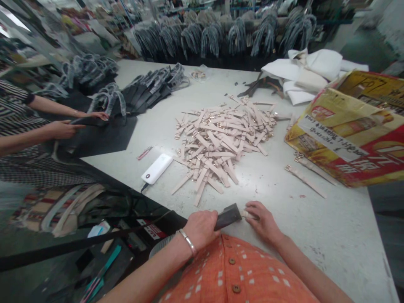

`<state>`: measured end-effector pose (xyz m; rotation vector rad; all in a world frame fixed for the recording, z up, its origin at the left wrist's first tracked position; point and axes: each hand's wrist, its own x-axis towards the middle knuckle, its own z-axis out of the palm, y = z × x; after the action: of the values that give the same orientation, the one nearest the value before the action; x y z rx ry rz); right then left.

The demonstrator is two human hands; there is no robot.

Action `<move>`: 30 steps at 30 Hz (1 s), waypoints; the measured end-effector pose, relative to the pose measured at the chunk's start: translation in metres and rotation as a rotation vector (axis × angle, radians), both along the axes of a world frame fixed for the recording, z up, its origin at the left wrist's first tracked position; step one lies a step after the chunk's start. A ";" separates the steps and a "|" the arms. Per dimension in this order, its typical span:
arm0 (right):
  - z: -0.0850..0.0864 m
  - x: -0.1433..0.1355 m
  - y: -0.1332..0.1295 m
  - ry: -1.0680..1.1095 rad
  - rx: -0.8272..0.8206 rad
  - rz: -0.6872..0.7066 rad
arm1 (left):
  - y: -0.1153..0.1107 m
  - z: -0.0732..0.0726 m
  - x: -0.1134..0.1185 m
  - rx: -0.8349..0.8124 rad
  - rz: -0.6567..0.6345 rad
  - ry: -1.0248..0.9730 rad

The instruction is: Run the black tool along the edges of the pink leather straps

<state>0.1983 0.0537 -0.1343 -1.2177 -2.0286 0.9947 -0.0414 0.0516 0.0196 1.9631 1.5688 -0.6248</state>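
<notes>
My left hand (202, 228), with a silver bangle at the wrist, is wrapped round a flat dark piece (229, 216) near the table's front edge. Just right of that piece, my right hand (262, 221) pinches a small pale strap (245, 214), mostly hidden by the fingers. The strap's visible end lies close to the dark piece; whether they touch is unclear. Beyond my hands spreads a large heap of pale pink straps with gold buckles (221, 143). A few more straps (306, 181) lie apart on the right.
On the table (271, 185) are a white power bank (157, 168), pink snips (144, 153), a yellow and red carton (350, 130), white sheets (303, 71) and black pieces with wrapped handles (151, 86). At the left, a person's hands (67, 128) hold a dark piece.
</notes>
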 end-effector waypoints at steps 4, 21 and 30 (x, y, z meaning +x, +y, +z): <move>0.001 -0.001 0.000 0.005 -0.006 0.007 | 0.000 0.000 0.005 0.001 -0.008 0.004; 0.002 0.000 0.000 -0.009 -0.015 0.010 | 0.013 -0.009 -0.008 0.076 0.093 0.003; -0.001 -0.002 0.000 0.011 -0.026 0.006 | -0.008 -0.012 0.008 0.036 0.089 -0.029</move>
<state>0.1964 0.0540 -0.1349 -1.2175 -2.0179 1.0311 -0.0339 0.0441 0.0076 1.9081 1.6498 -0.5331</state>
